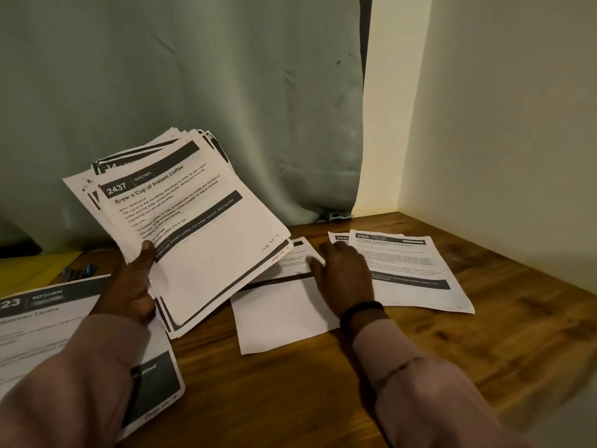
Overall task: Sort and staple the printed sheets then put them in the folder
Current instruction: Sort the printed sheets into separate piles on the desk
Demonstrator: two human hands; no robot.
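Printed sheets (181, 221) fanned in a thick stack, lifted off the table (484, 318) near its left side, top page headed "2437 Kitchen". Gripped by left hand (135, 286), thumb curled over the front, fingers hidden behind. Right hand (345, 276) flat, fingers straight and together, pressing a single sheet (281, 312) mid-table. Two more sheets (410, 270) toward the back right corner. Yellow folder (35, 270) at the left edge.

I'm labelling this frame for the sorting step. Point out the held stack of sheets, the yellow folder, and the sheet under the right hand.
stack of sheets (193, 227), head view, on the top page's printed text.
yellow folder (29, 270), head view, on its bare cover.
single sheet (284, 315), head view, on its blank lower half.
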